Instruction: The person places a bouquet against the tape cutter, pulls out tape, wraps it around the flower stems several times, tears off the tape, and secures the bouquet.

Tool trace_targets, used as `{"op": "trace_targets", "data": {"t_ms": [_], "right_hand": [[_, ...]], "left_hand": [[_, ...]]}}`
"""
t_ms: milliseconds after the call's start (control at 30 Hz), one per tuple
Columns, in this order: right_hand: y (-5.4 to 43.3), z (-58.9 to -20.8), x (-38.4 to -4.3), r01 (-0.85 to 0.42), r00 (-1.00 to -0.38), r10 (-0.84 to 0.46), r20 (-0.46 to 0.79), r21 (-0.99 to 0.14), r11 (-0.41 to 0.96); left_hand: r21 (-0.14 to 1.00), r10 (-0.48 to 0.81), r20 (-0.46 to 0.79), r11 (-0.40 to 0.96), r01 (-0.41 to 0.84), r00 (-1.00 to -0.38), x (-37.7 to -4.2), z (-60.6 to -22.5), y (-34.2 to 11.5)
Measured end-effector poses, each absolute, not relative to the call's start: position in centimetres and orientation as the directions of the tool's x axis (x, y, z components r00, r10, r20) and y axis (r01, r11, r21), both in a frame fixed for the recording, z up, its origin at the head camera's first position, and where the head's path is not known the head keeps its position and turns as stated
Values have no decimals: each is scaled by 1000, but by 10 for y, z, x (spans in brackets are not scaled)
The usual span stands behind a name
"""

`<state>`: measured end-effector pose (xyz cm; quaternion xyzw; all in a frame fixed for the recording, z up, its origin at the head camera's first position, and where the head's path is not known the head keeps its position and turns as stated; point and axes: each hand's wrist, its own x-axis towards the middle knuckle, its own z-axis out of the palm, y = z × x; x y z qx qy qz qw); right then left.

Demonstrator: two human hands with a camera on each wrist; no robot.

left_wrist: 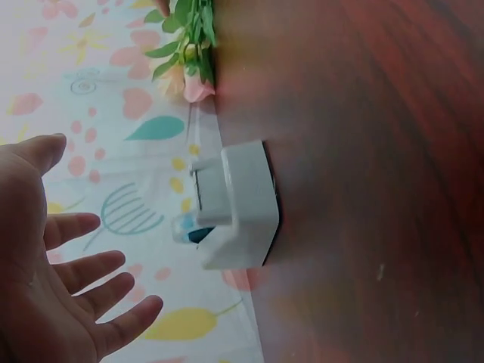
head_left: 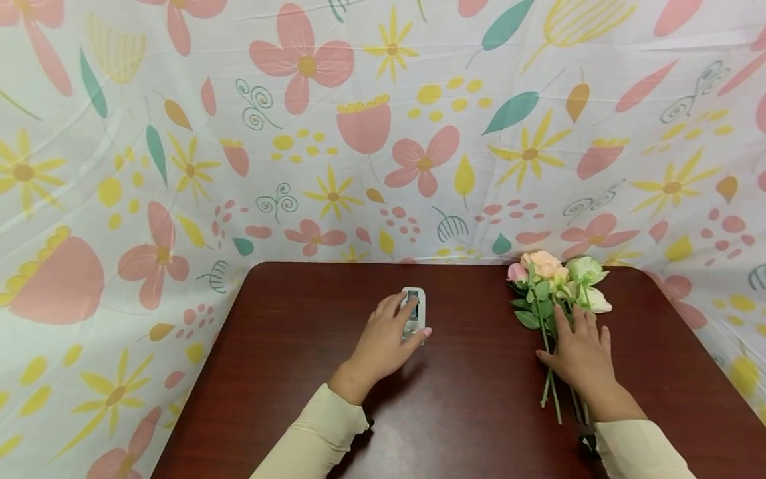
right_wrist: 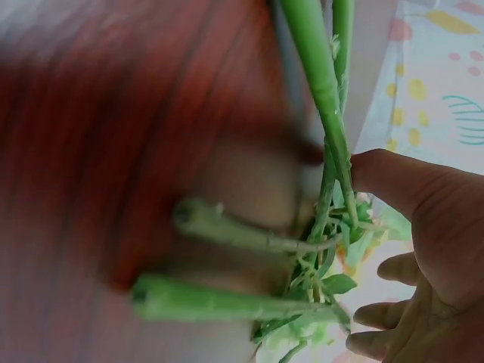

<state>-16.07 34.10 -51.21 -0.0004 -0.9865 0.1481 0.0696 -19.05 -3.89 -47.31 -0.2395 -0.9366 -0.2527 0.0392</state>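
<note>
A small whitish-grey desktop object (head_left: 414, 331), dark and bluish in its middle, stands on the table; in the left wrist view its angular body (left_wrist: 253, 204) shows from the side, its kind unclear. My left hand (head_left: 383, 338) hovers over its near side with fingers spread, and the left wrist view shows a gap between them. At the right lies a bunch of artificial-looking roses (head_left: 541, 266) in peach, pink, pale green and white, with long green stems (right_wrist: 321, 83). Above the stems spreads my right hand (head_left: 582, 352), its thumb close beside them; contact cannot be made out.
The dark red-brown wooden table (head_left: 467, 399) has rounded far corners. A white cloth (head_left: 371, 166) printed with flowers and leaves hangs behind it and along its sides. The flower heads lie near the far right edge.
</note>
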Motion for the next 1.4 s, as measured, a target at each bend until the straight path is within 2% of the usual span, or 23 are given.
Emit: {"op": "trace_targets", "data": {"t_ms": [367, 567, 833, 1033, 1400], "right_hand": [[353, -515, -158, 48, -990, 87, 115, -310, 950], [362, -514, -158, 129, -990, 139, 11, -304, 944], [369, -509, -160, 148, -989, 134, -67, -286, 947], [372, -510, -163, 148, -987, 123, -108, -267, 952], [377, -513, -168, 196, -972, 139, -189, -325, 925]], "left_hand": [[428, 459, 153, 767, 478, -875, -187, -483, -24], [414, 478, 130, 770, 486, -869, -184, -486, -19], [408, 513, 158, 744, 529, -843, -180, -490, -13], [445, 506, 164, 728, 521, -847, -178, -492, -10], [440, 536, 181, 706, 556, -824, -175, -486, -6]]}}
